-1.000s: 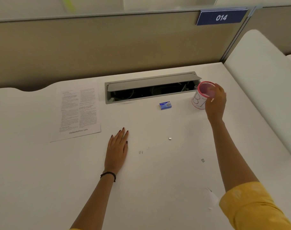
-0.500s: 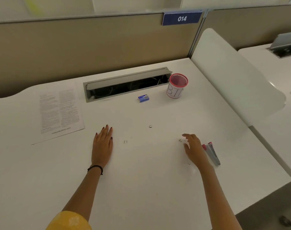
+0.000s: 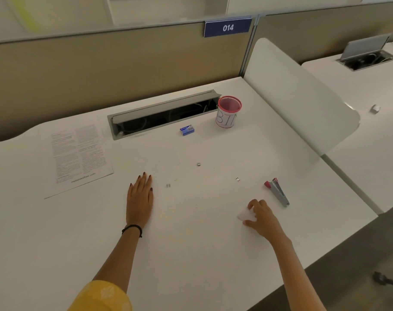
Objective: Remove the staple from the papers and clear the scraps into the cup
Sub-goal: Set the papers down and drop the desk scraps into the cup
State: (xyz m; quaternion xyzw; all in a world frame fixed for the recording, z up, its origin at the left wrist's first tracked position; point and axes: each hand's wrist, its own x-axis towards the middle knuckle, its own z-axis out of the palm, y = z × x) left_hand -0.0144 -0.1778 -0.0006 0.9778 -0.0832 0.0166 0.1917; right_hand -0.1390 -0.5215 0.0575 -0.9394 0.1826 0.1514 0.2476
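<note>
Right hand (image 3: 261,217) pinched a white paper scrap (image 3: 245,214) at the bench (image 3: 191,254).
I saw the left hand (image 3: 140,198) flat, fingers straight, near the papers (image 3: 79,156); the cup (image 3: 228,113) stood well beyond both hands, loose staples (image 3: 198,164) between.

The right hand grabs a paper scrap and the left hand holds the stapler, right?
No. The left hand lies flat on the desk, holding nothing; the stapler lies untouched. The right hand does grip the white scrap. Head view shows it.
</note>
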